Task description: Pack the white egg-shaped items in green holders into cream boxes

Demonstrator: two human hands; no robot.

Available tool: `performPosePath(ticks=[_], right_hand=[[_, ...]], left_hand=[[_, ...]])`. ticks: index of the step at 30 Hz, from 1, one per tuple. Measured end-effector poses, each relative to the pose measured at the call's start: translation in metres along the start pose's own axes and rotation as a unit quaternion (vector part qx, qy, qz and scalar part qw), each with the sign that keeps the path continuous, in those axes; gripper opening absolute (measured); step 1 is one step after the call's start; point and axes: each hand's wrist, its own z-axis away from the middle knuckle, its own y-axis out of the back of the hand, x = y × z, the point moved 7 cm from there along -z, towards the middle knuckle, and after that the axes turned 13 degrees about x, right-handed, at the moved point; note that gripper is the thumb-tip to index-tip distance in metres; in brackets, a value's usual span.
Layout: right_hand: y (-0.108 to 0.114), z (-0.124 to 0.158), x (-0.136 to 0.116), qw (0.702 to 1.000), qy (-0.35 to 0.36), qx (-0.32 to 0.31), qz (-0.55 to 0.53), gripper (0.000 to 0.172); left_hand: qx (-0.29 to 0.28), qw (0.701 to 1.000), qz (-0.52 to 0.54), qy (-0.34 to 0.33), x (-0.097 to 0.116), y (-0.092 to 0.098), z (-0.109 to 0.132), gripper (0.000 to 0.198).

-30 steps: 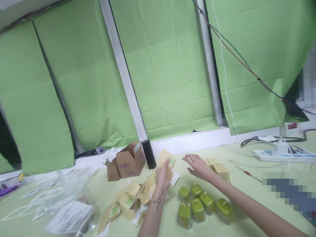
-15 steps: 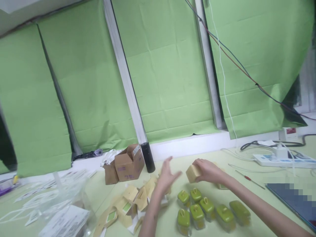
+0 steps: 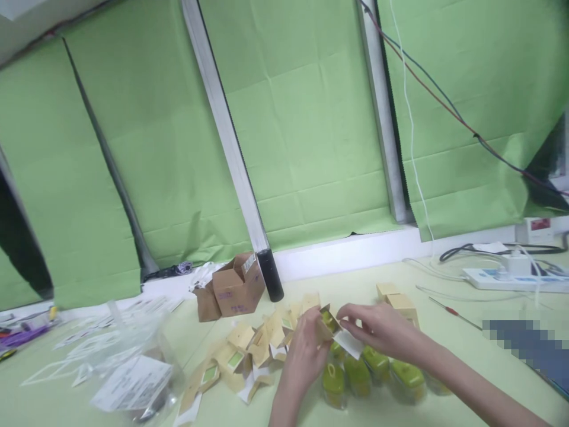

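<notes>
My left hand [image 3: 304,350] is wrapped round a small tan cardboard box [image 3: 323,333] with its top opened toward me. Something green shows inside the box, and a white-lined flap [image 3: 349,343] hangs down from it. At the box's right edge, the fingers of my right hand [image 3: 380,326] are curled and pinched together; their tips are partly hidden. Below my hands stand several small clear containers with green lids [image 3: 406,373], some covered by the hands and the flap.
Opened tan boxes [image 3: 242,335] lie heaped to the left. Closed tan boxes [image 3: 402,303] sit behind my right hand. Farther out are a brown carton [image 3: 240,290], a black cylinder [image 3: 271,276], a clear plastic bag [image 3: 153,338], a red-handled screwdriver [image 3: 452,311] and a power strip [image 3: 482,279].
The small box has moved from my right hand, lower and leftward, into my left hand. It is now open with a flap out. My left hand, spread before, has closed round it.
</notes>
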Motion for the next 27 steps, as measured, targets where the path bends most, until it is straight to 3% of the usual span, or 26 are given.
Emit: performPosePath(ticks=[3,7,10,13,16,19,22,26,27], right_hand=[[-0.008,-0.002,0.002,0.999,-0.008,0.008,0.035,0.015],[-0.020,-0.003,0.008,0.998,-0.027,0.004,0.057,0.014],[-0.010,-0.003,0.026,0.997,-0.061,0.004,0.055,0.015],[0.004,0.000,0.061,0.991,-0.115,-0.014,0.070,0.017],[0.002,0.011,0.095,0.981,-0.151,-0.072,0.100,0.014],[-0.014,0.024,0.108,0.975,-0.142,-0.130,0.113,0.017],[-0.025,0.027,0.095,0.981,-0.093,-0.133,0.108,0.015],[-0.026,0.016,0.048,0.994,0.007,-0.031,0.106,0.055],[-0.028,0.013,0.035,0.994,0.039,-0.004,0.106,0.057]], left_hand=[[-0.030,0.999,0.002,-0.029,0.015,-0.007,0.004,0.030],[-0.053,0.999,-0.011,-0.004,0.020,-0.015,0.003,0.034],[-0.026,0.998,-0.010,0.053,0.003,-0.005,0.002,0.041],[0.030,0.992,-0.003,0.125,-0.022,0.016,0.001,0.049],[0.113,0.955,0.106,0.252,-0.047,0.030,0.004,0.060],[0.130,0.918,0.199,0.318,-0.052,0.021,0.006,0.064],[0.127,0.886,0.263,0.360,-0.045,0.002,0.009,0.054],[0.103,0.840,0.359,0.394,-0.035,-0.025,0.006,0.035],[0.094,0.828,0.378,0.402,-0.033,-0.031,0.004,0.030]])
